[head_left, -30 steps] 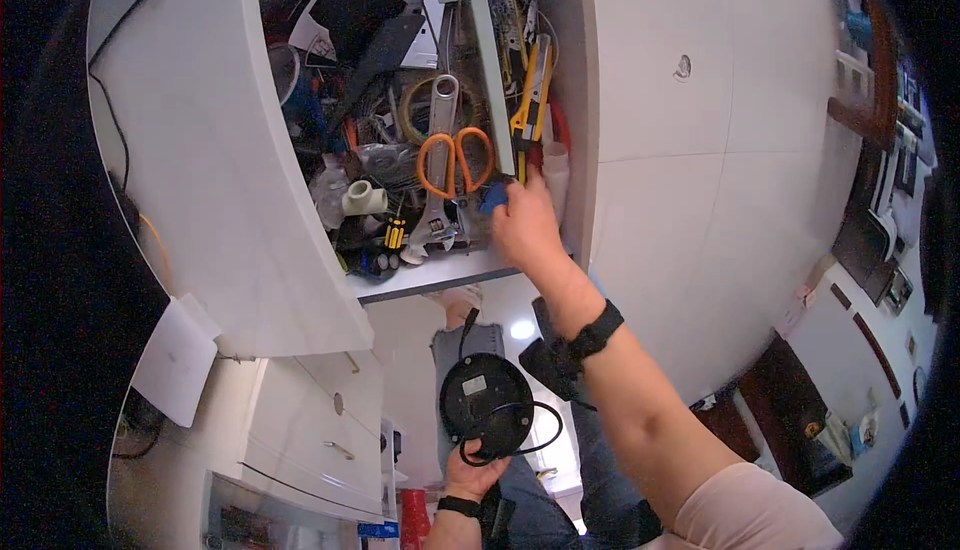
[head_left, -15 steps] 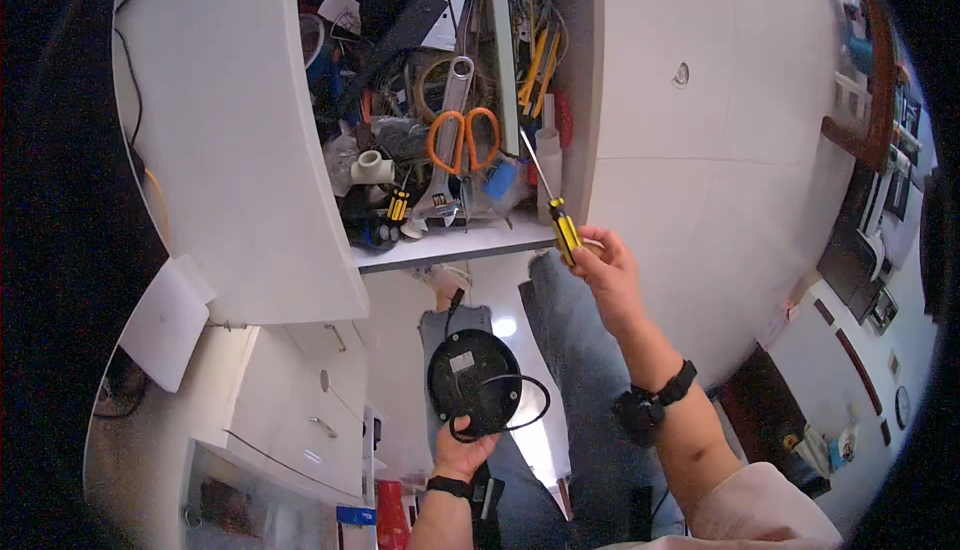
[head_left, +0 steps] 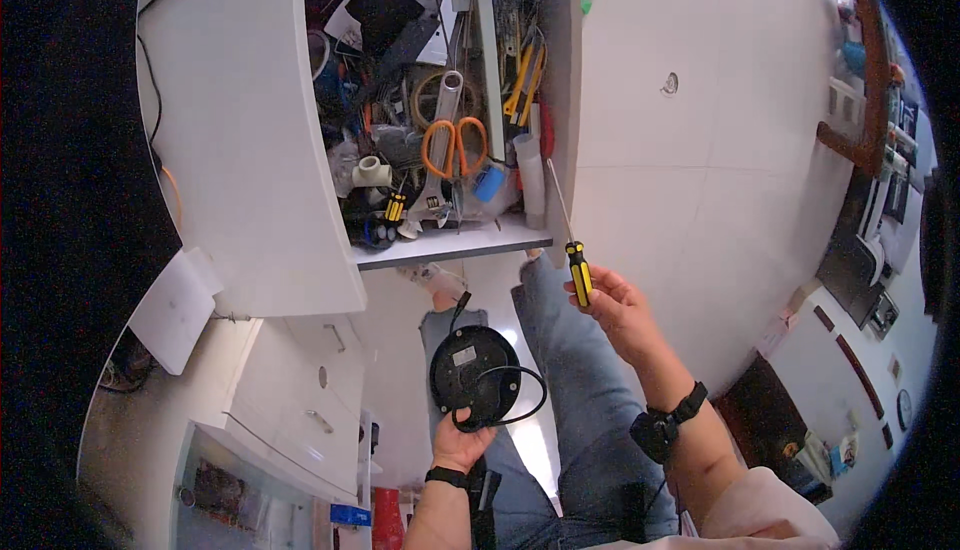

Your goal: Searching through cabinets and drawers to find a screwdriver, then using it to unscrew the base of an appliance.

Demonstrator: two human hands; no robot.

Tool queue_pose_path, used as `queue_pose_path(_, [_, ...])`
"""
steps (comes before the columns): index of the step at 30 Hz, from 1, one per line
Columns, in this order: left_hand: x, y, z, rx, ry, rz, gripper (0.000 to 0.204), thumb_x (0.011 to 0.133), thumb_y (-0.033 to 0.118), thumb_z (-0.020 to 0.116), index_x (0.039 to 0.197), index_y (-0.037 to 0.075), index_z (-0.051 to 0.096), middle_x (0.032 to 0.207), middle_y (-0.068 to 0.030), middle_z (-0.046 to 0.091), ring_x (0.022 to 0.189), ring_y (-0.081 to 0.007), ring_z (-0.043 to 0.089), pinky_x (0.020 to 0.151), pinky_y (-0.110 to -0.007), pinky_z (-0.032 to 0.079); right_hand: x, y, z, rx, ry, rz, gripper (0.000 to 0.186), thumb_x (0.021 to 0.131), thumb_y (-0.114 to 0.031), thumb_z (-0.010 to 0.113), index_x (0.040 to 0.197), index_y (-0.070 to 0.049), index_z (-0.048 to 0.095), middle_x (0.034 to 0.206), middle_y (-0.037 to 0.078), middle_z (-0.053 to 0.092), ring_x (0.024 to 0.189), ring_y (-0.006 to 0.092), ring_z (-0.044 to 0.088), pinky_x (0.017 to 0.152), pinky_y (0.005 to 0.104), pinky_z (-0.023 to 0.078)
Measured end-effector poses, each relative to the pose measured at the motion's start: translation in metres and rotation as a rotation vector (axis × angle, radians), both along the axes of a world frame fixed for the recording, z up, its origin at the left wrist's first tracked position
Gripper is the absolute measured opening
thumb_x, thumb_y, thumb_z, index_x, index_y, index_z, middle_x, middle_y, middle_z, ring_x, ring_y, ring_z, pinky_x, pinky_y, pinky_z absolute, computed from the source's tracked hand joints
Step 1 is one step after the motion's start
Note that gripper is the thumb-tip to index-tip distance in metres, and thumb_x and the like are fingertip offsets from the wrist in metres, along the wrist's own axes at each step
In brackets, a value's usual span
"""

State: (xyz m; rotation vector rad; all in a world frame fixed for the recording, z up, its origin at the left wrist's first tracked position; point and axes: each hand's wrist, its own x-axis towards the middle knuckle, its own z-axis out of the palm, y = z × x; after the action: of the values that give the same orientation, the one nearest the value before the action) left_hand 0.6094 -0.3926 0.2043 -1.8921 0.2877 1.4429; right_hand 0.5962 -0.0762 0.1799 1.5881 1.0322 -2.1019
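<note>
My right hand is closed round a screwdriver with a yellow-and-black handle; its thin metal shaft points up beside the right front corner of an open drawer. Lower down, my left hand grips the near edge of a round black base with a pale label and small feet or screws at its rim. A black cable loops from this base past its right side, and a plug end sticks out at the top. The base is held over my legs. My left fingers are partly hidden beneath it.
The drawer holds orange-handled scissors, an adjustable wrench, a yellow utility knife, a white pipe tee and a second yellow-and-black tool. White cabinets stand at the lower left.
My right hand has drawn the screwdriver down and slightly right, away from the drawer's contents. My left hand keeps its hold on the round black base. The view has shifted slightly.
</note>
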Motion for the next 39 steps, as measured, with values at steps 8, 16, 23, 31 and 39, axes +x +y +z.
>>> queue_pose_path(8, [0.006,-0.008,0.003,-0.059,0.029,-0.098,0.034,0.076,0.0,0.051,0.11,-0.001,0.055,0.117,-0.0141,0.055,0.11,-0.0301,0.051,0.095,-0.049,0.041,0.012,-0.006,0.018,-0.251,0.128,-0.023,0.035,0.072,-0.004,0.043,0.106,-0.004,0.049,0.089,0.006,0.054,0.084,0.0152,0.051,0.079,0.0292,0.041])
queue_pose_path(16, [-0.055,0.033,0.054,0.041,0.404,-0.454,0.043,0.072,0.002,0.06,0.115,0.002,0.054,0.113,-0.0106,0.058,0.104,-0.027,0.056,0.095,-0.04,0.042,0.001,0.011,0.129,0.21,0.035,0.816,0.023,0.085,-0.021,0.057,0.099,-0.005,0.047,0.078,0.006,0.045,0.073,0.0132,0.043,0.065,0.0264,0.039])
queue_pose_path(23, [-0.105,0.056,0.126,0.066,0.65,-0.809,0.058,0.066,-0.003,0.064,0.121,0.003,0.049,0.113,-0.009,0.058,0.104,-0.0236,0.056,0.093,-0.037,0.044,-0.019,0.017,0.208,0.543,0.242,1.091,0.028,0.077,-0.019,0.069,0.1,-0.005,0.059,0.077,0.014,0.06,0.064,0.0299,0.059,0.057,0.0371,0.047])
queue_pose_path(31, [-0.138,0.06,0.18,0.043,1.022,-1.192,0.043,0.071,0.006,0.068,0.111,-0.004,0.055,0.105,-0.0098,0.062,0.095,-0.0175,0.058,0.086,-0.031,0.045,-0.048,0.007,0.261,0.674,0.386,1.201,0.039,0.072,-0.014,0.071,0.11,-0.01,0.061,0.065,0.009,0.056,0.052,0.0245,0.055,0.048,0.0351,0.043])
queue_pose_path(39, [-0.148,0.047,0.197,0.069,1.026,-1.281,0.047,0.069,0.003,0.067,0.113,-0.005,0.052,0.104,-0.0105,0.061,0.094,-0.0162,0.058,0.084,-0.028,0.046,-0.054,-0.008,0.273,0.731,0.416,1.174,0.043,0.071,-0.013,0.071,0.112,-0.01,0.061,0.062,0.008,0.055,0.049,0.0228,0.053,0.045,0.034,0.041])
